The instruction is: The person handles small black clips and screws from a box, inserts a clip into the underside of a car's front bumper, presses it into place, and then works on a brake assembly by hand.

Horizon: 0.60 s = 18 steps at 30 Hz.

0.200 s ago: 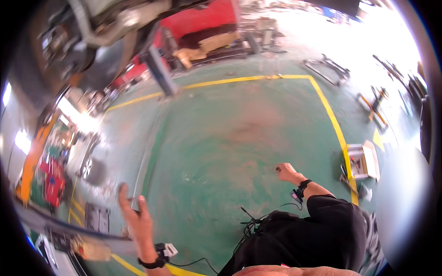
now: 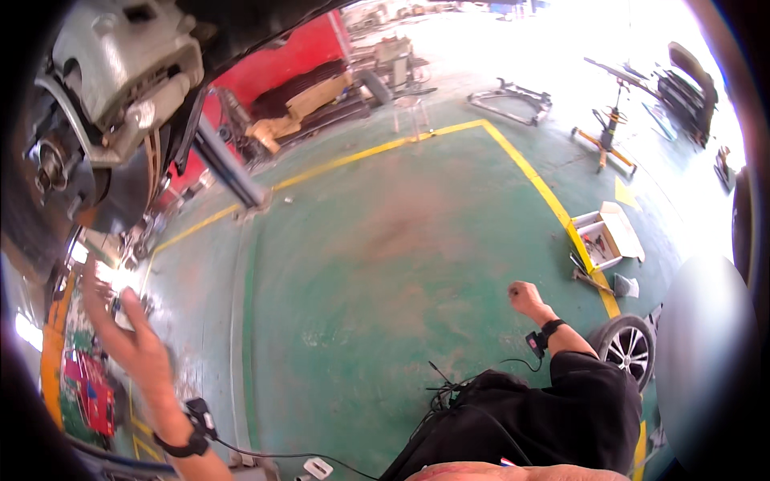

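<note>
My left hand (image 2: 136, 345) is raised at the left with its fingers spread and nothing in it. It is nearest to a brake disc (image 2: 124, 196) with a grey brake caliper (image 2: 132, 60) above it, at the upper left. A gap shows between the fingertips and the disc in this view. Over the floor at the right, my right hand (image 2: 528, 298) is curled closed. A small dark spot shows at its curled fingers, too small to name. Each wrist wears a black strap with a small device and a cable.
Right of me lie an open cardboard box (image 2: 597, 248) with tools, a hammer (image 2: 589, 279) and a wheel (image 2: 626, 350). A lift post (image 2: 228, 164) stands ahead on the left. Beyond are an orange-legged stand (image 2: 607, 136) and a metal frame (image 2: 513, 103). Cables (image 2: 449, 393) hang by my black clothing.
My left hand has risen up and left toward the brake disc, fingers still apart. My right hand stays closed. The view has shifted, with the caliper showing more fully and the wheel now visible.
</note>
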Motion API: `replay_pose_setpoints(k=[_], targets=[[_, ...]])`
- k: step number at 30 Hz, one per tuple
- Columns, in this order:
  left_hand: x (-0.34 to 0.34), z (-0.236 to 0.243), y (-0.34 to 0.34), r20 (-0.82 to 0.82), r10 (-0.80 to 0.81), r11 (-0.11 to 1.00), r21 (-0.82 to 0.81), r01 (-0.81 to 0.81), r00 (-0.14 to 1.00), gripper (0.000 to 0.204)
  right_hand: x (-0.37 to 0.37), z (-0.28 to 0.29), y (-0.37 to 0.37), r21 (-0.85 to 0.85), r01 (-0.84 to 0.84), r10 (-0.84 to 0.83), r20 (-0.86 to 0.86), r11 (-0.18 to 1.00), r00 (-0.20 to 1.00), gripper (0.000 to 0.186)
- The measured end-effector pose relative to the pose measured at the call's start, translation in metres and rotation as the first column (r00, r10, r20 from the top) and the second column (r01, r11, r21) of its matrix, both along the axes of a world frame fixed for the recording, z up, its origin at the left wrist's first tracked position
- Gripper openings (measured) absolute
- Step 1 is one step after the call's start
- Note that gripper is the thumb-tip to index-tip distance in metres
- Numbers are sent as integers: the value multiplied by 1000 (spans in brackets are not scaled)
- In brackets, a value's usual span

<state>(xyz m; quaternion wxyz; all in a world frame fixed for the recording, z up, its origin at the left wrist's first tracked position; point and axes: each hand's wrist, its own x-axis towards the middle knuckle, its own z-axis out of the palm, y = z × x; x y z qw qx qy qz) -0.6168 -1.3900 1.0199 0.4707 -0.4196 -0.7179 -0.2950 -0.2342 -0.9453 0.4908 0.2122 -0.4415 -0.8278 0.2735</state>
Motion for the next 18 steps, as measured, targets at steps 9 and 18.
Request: replay_pose_setpoints(k=[9,18], targets=[[-10,151,67,-506,-47,988,106,116,861,45,69,181,-11,221,334,-264,-295,916,918,11],[0,145,101,-653,2,999,32,25,758,56,-11,467,-43,784,291,249,-486,549,838,29]])
